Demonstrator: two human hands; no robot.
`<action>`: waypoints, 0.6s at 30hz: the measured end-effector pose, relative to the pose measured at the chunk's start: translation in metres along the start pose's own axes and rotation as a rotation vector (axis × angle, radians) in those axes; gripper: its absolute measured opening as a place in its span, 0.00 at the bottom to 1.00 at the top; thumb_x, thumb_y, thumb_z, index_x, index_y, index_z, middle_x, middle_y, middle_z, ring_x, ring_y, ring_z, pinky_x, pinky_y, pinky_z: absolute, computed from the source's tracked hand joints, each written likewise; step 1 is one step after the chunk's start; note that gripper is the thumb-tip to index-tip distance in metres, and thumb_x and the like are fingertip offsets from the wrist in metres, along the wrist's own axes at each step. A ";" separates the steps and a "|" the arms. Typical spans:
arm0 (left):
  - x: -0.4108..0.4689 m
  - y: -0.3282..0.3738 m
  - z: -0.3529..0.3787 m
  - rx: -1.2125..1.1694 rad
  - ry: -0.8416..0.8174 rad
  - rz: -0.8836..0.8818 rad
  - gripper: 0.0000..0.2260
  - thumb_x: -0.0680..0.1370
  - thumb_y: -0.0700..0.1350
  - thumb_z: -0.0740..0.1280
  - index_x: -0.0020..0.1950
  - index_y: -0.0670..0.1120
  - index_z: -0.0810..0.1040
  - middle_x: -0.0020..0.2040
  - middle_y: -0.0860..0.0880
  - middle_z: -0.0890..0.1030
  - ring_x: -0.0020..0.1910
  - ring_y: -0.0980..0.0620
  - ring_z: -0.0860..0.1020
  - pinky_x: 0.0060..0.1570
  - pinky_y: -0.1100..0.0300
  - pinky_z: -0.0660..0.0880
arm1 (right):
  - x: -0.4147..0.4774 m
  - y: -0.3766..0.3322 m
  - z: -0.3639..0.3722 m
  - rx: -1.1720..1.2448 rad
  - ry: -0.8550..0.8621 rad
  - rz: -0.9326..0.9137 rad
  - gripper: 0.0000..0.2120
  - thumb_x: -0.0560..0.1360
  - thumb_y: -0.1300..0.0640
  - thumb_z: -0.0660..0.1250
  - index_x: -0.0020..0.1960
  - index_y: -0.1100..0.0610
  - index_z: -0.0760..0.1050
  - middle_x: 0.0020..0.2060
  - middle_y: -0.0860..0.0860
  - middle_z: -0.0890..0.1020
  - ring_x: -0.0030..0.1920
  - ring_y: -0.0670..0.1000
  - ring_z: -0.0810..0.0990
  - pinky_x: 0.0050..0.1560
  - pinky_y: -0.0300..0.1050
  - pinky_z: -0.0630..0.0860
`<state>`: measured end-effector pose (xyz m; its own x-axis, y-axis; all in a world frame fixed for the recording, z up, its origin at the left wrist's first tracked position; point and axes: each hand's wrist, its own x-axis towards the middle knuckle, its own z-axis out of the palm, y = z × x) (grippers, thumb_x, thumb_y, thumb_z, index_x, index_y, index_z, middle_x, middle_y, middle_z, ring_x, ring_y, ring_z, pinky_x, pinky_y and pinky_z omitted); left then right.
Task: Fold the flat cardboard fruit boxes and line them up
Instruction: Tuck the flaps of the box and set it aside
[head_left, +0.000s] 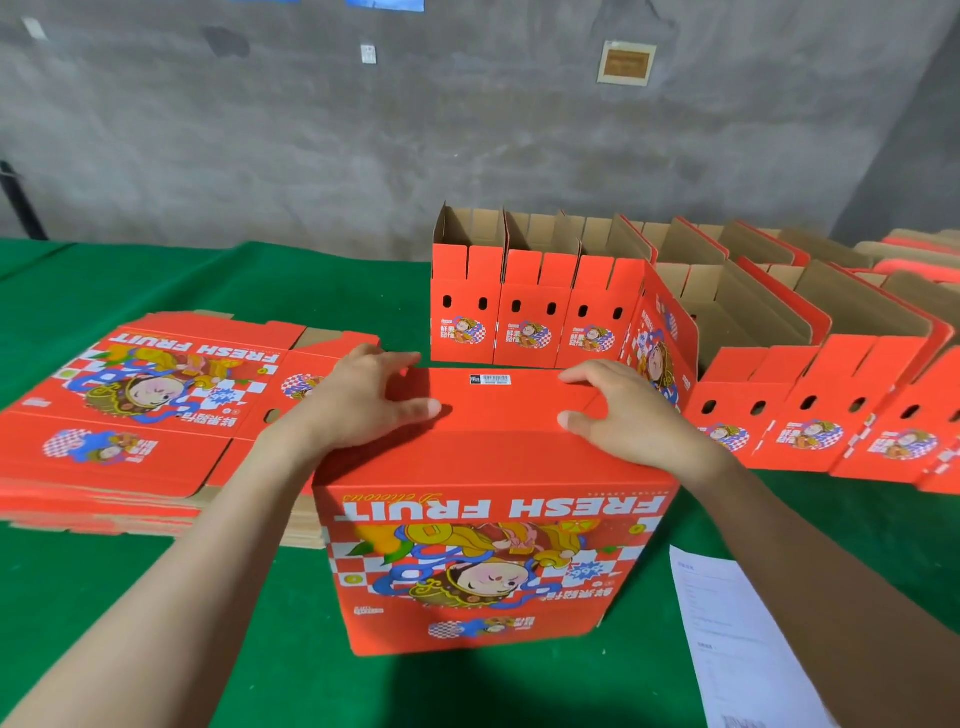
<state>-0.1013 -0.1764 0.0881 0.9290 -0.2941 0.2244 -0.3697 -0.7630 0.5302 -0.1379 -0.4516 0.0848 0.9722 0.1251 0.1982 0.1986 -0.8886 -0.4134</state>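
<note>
White printed paper sheet (727, 649) lying near right on the green table cover (285, 675). Red printed cardboard fruit box (493, 545) standing centre front, print facing upside down. Left hand (371, 402) and right hand (621, 418) both pressing flat on its top panel, fingers straight, gripping nothing. Stack of flat red cardboard boxes (145, 395) sitting at left. Folded open-topped boxes (524, 322) standing in rows behind and right.

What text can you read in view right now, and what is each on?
"FRESH FRUIT", upside down: front of the near box
"FRESH FRUIT", upside down: top of the flat stack
Too small to read: barcode label on the near box; paper sheet
Blurred: Chinese characters on the folded boxes
</note>
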 end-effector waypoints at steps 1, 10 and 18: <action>-0.001 -0.002 -0.002 -0.128 0.061 0.013 0.24 0.72 0.50 0.73 0.67 0.49 0.74 0.51 0.57 0.74 0.56 0.57 0.75 0.56 0.74 0.67 | 0.001 0.001 -0.001 0.017 -0.001 -0.006 0.20 0.75 0.51 0.67 0.66 0.50 0.70 0.66 0.46 0.71 0.70 0.50 0.64 0.70 0.49 0.61; -0.037 -0.046 0.005 -0.790 0.116 -0.471 0.20 0.74 0.56 0.68 0.65 0.53 0.75 0.64 0.49 0.76 0.58 0.50 0.77 0.56 0.52 0.71 | -0.005 0.019 -0.007 0.867 0.184 0.444 0.13 0.82 0.56 0.57 0.63 0.53 0.74 0.57 0.45 0.78 0.54 0.42 0.74 0.55 0.36 0.69; -0.040 -0.053 -0.001 -0.890 -0.054 -0.455 0.30 0.63 0.62 0.73 0.64 0.63 0.72 0.51 0.57 0.83 0.55 0.49 0.77 0.57 0.52 0.71 | -0.045 0.031 0.024 1.251 0.026 0.735 0.14 0.77 0.57 0.66 0.34 0.57 0.69 0.17 0.49 0.75 0.22 0.50 0.78 0.35 0.41 0.77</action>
<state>-0.1185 -0.1237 0.0515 0.9763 -0.1240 -0.1774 0.1646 -0.1068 0.9806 -0.1727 -0.4740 0.0423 0.9003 -0.2004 -0.3863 -0.3447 0.2134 -0.9141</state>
